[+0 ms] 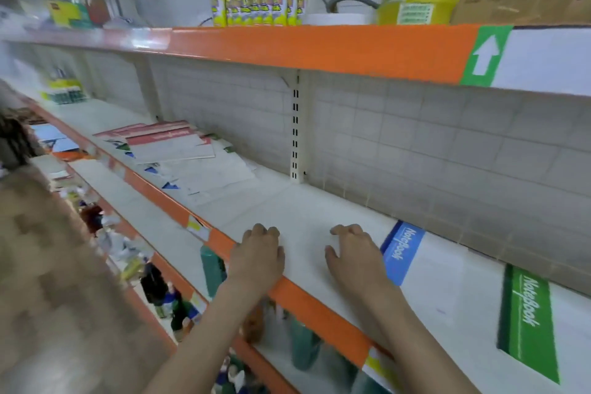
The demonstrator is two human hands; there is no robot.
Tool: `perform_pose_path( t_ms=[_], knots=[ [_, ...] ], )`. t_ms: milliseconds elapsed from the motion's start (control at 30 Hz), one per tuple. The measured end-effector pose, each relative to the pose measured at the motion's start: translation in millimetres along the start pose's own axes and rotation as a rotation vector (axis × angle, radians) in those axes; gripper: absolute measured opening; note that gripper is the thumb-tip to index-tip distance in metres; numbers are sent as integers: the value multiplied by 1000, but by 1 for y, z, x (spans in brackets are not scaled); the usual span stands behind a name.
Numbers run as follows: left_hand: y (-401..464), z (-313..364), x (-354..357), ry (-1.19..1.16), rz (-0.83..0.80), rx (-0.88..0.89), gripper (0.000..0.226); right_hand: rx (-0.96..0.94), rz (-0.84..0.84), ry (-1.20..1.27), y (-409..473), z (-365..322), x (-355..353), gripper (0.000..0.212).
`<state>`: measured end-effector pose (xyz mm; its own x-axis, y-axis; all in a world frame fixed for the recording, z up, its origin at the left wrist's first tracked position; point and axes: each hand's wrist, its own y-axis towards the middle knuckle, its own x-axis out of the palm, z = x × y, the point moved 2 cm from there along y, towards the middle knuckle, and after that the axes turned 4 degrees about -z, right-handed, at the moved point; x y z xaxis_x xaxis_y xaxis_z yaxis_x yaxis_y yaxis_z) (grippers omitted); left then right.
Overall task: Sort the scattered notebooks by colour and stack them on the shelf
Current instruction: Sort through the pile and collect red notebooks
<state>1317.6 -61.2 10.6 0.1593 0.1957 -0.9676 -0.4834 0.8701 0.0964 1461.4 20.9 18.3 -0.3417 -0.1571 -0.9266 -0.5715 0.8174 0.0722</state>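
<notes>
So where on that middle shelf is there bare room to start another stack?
Bare shelf runs from the scattered notebooks to the blue notebook, though the left hand and right hand rest there. A narrower strip lies behind the green notebook. The scattered pile is crowded.

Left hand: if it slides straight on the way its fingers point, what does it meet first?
Bare shelf lies ahead of the left hand; the first thing it would probably meet is the tiled back wall, though depth is unclear. The scattered notebooks lie off to its left.

Head view, looking down and forward, close over a shelf (307,221)
</notes>
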Motion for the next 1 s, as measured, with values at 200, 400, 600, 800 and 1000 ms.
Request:
perform_pose_path(
  t_ms=[200, 400, 600, 800, 1000],
  knots=[
    [4, -88, -22, 30, 49, -54, 34, -133, -35, 80, 28, -84, 37, 41],
    [-5, -160, -40, 20, 85, -136, 37, -208, -80, 84, 47, -147, 67, 40],
    [-2, -216, -50, 38, 79, -211, 38, -317, -122, 100, 70, -211, 88, 39],
    [21, -275, -55, 55, 99, -267, 36, -393, -149, 110, 105, -268, 117, 38],
    [67, -323, -65, 45, 87, -247, 37, -400, -130, 138, 156, -309, 138, 35]
  ],
)
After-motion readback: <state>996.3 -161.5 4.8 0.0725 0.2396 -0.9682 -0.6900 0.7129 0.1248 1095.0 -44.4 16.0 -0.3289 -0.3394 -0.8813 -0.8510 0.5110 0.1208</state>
